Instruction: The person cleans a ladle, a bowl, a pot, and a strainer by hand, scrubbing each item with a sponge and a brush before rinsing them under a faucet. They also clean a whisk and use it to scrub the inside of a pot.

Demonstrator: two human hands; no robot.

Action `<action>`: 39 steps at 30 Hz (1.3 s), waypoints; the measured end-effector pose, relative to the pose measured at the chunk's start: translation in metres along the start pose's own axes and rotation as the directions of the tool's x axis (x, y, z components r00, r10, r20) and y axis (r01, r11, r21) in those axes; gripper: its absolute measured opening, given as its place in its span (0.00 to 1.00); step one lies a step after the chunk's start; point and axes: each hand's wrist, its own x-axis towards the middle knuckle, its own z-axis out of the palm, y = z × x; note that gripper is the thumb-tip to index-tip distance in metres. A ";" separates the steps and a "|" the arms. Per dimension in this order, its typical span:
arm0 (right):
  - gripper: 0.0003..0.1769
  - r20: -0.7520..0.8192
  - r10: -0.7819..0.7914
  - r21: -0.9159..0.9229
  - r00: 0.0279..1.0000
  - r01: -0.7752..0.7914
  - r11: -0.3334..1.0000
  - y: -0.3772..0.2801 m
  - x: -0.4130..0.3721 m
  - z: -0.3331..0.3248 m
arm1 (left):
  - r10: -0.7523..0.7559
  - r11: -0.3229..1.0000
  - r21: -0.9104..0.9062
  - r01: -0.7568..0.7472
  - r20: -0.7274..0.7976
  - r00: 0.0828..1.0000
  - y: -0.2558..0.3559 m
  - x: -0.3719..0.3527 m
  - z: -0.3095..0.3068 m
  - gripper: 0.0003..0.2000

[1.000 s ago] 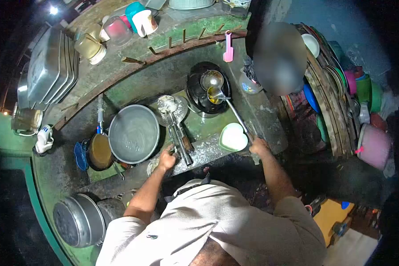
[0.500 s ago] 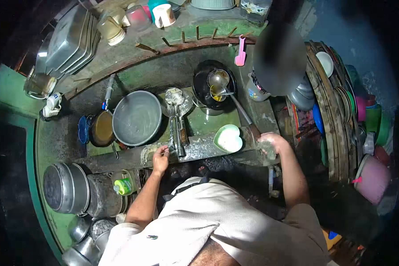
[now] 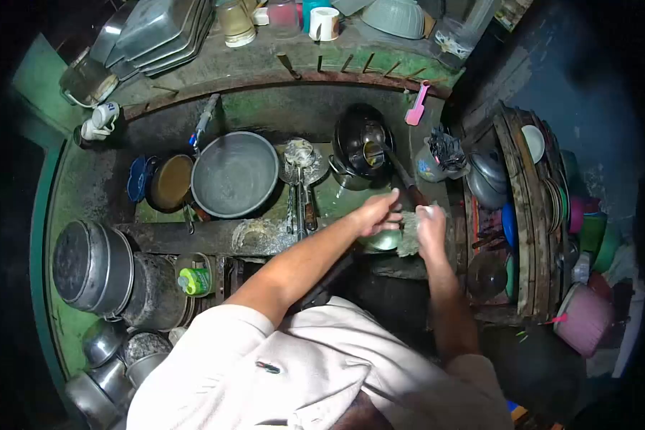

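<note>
My right hand (image 3: 431, 228) is closed at the wooden end of a long-handled ladle (image 3: 403, 170). The ladle's bowl rests inside a black wok (image 3: 352, 127). A greyish mesh scrubber (image 3: 410, 235) hangs just left of that hand, right at its fingers. My left hand (image 3: 378, 215) reaches across with fingers apart and nothing in them. Under it, a pale green bowl (image 3: 385, 241) is partly covered by the hand. Left of the wok, several dirty long-handled utensils (image 3: 302, 183) lie with their handles over the ledge.
A large grey basin (image 3: 235, 175) stands beside a brown-filled pan (image 3: 172, 183). Big metal pots (image 3: 93, 265) and a green soap pouch (image 3: 193, 281) sit at lower left. A wooden dish rack (image 3: 519, 215) stands at right. A pink scoop (image 3: 417, 104) hangs from the peg shelf.
My left hand has moved right from the ledge to over the green bowl. The scrubber has shifted left beside my right hand, and the view has turned slightly.
</note>
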 end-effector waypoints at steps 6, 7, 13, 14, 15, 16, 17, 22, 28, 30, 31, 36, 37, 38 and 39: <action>0.24 0.089 -0.157 -0.605 0.984 0.179 0.776 -0.083 -0.059 0.029 | 0.199 0.980 0.001 -0.199 -0.002 0.980 0.019 0.027 0.023 0.05; 0.24 0.087 -0.214 -0.529 0.973 0.227 0.818 -0.085 -0.068 0.027 | 0.201 0.979 -0.029 -0.200 0.013 0.980 0.024 0.012 0.025 0.06; 0.19 0.193 0.365 0.651 0.911 -0.397 0.647 0.003 -0.082 -0.044 | 0.121 0.983 0.093 -0.160 0.332 0.936 0.075 -0.138 -0.048 0.21; 0.18 0.346 0.352 0.758 0.870 -0.480 0.442 0.013 -0.081 -0.049 | 0.110 0.954 0.222 -0.203 0.371 0.922 0.079 -0.166 -0.070 0.22; 0.18 0.342 0.354 0.761 0.870 -0.478 0.439 0.005 -0.081 -0.042 | 0.117 0.895 0.376 -0.241 0.324 0.939 0.078 -0.192 -0.094 0.24; 0.18 0.325 0.454 0.766 0.829 -0.513 0.388 -0.011 -0.082 -0.029 | 0.080 0.837 0.513 -0.189 0.227 0.971 0.084 -0.233 -0.102 0.26; 0.18 0.312 0.548 0.770 0.776 -0.544 0.333 -0.019 -0.079 -0.020 | 0.071 0.757 0.636 -0.147 0.144 0.987 0.088 -0.269 -0.112 0.29; 0.22 0.210 0.237 -0.047 0.949 -0.232 0.972 0.030 -0.023 0.053 | 0.318 0.009 0.993 0.115 -0.112 0.941 0.093 -0.407 -0.126 0.35; 0.31 0.523 0.342 -0.830 0.781 0.374 0.415 0.150 0.046 0.114 | 0.402 -0.283 0.809 0.516 -0.389 0.829 0.056 -0.465 -0.134 0.31; 0.31 0.511 0.383 -0.856 0.770 0.419 0.301 0.177 0.057 0.120 | 0.351 -0.309 0.718 0.624 -0.523 0.777 0.046 -0.469 -0.132 0.32; 0.31 0.498 0.448 -0.866 0.743 0.396 0.305 0.150 0.059 0.121 | 0.328 -0.307 0.695 0.650 -0.565 0.758 0.041 -0.468 -0.134 0.33; 0.30 0.530 0.029 -0.593 0.848 0.346 0.727 -0.007 0.001 0.129 | 0.271 -0.380 0.619 0.687 -0.636 0.723 0.029 -0.463 -0.145 0.18; 0.30 0.590 -0.123 -0.438 0.798 0.445 0.781 -0.013 -0.005 0.150 | 0.265 -0.371 0.620 0.691 -0.643 0.719 0.030 -0.462 -0.144 0.18; 0.30 0.648 -0.161 -0.332 0.744 0.466 0.820 -0.017 -0.015 0.179 | 0.304 -0.382 0.597 0.706 -0.640 0.706 0.032 -0.461 -0.145 0.15; 0.30 0.698 -0.204 -0.220 0.686 0.477 0.851 -0.020 -0.029 0.213 | 0.344 -0.392 0.571 0.721 -0.636 0.691 0.033 -0.460 -0.145 0.13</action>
